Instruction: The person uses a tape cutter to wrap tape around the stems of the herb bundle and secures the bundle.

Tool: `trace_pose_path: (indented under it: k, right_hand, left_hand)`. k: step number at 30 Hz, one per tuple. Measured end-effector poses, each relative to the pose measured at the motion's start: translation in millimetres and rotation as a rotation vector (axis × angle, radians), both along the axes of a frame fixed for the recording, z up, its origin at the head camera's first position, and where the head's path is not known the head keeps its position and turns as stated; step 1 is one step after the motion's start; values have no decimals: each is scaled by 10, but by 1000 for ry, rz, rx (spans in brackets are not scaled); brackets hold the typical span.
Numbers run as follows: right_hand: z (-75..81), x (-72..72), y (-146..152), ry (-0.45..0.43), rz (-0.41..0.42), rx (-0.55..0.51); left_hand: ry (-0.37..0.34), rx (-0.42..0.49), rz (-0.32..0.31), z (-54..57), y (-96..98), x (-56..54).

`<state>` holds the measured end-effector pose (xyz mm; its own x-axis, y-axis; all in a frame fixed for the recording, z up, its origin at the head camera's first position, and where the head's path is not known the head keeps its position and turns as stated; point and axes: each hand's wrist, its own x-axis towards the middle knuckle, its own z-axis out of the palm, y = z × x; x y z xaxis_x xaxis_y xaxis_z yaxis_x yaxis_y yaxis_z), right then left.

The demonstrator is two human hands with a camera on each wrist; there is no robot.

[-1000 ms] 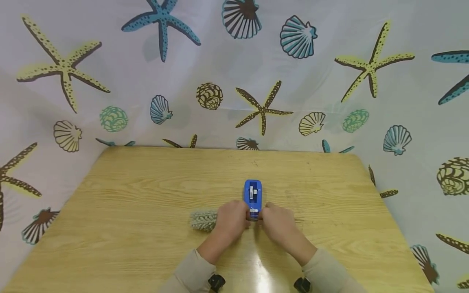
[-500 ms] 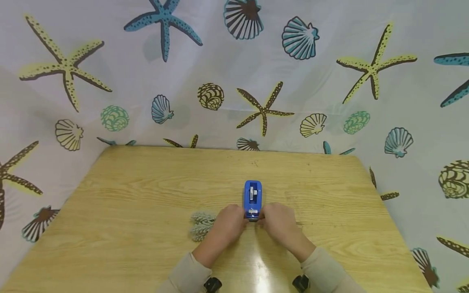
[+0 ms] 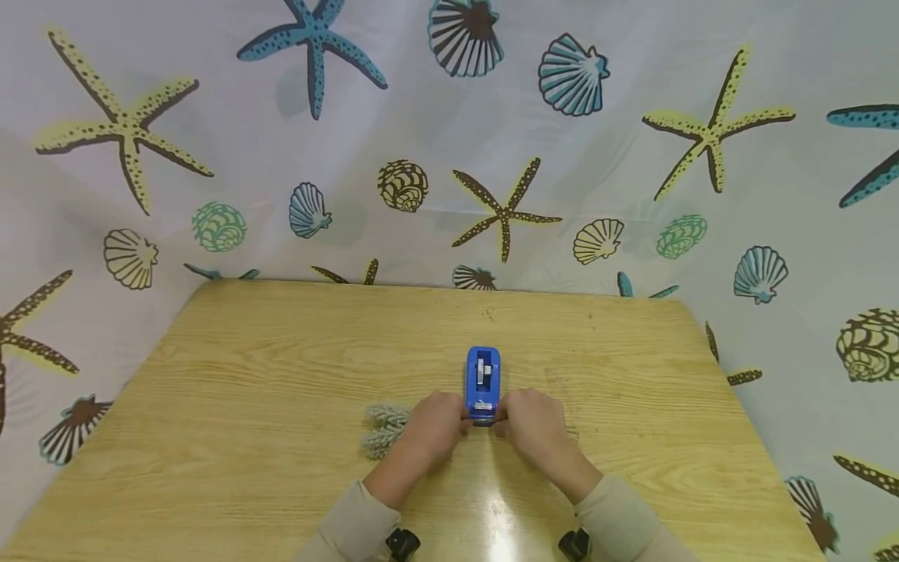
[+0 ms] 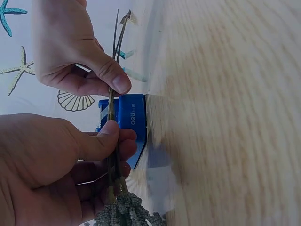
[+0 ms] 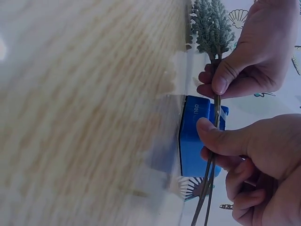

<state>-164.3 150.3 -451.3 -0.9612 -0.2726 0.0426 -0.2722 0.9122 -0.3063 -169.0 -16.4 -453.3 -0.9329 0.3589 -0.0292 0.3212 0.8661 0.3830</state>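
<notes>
My left hand (image 3: 431,428) pinches a bunch of artificial sprigs by their thin brown stems (image 4: 111,100), thumb against fingers just below the grey-green heads (image 3: 385,429). Farther along, my right hand (image 3: 534,425) pinches the same stems between thumb and fingertips, and the loose stem ends (image 5: 202,200) stick out past it. The stems run crosswise at the near end of a blue tape dispenser (image 3: 483,397), which stands on the table with its cutter end toward me. A glossy spot shows on the stems between the hands in the right wrist view.
The wooden table (image 3: 281,367) carries the dispenser at its middle. A white cloth (image 3: 421,117) printed with starfish and shells hangs behind the table and along both sides.
The sprig heads have spread from one clump into two parts. My left hand has shifted slightly left and toward me; the right hand and the dispenser stay nearly in place.
</notes>
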Motion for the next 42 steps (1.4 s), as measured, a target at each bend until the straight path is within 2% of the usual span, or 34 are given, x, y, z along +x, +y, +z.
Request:
trace_pose_path:
  k: [4, 7, 13, 18, 22, 25, 30, 35, 39, 42]
  right_hand:
    - [7, 2, 4, -4, -4, -21]
    - [6, -8, 8, -7, -10, -31]
    - [2, -40, 7, 0, -26, -39]
    - [-5, -63, -8, 16, -33, -21]
    - [-18, -74, -21, 49, -34, 9]
    - [-22, -72, -29, 82, -33, 40]
    - [-48, -20, -26, 121, -10, 138]
    - [-61, 36, 10, 119, 39, 230]
    - [-16, 23, 37, 135, 64, 257]
    - [11, 7, 46, 128, 79, 239]
  left_hand:
    - [-5, 21, 12, -3, -3, -21]
    - [23, 26, 15, 3, -4, -27]
    - [106, -17, 13, 35, 11, -26]
    - [98, -58, 7, 51, 26, -33]
    - [76, -82, -24, 67, 27, -50]
    - [96, -90, -39, 58, 30, -55]
    - [155, -127, -25, 10, 54, -31]
    - [208, -143, -13, -40, 68, -16]
    - [245, -130, 0, -40, 61, -40]
    - [228, -135, 5, -19, 56, -41]
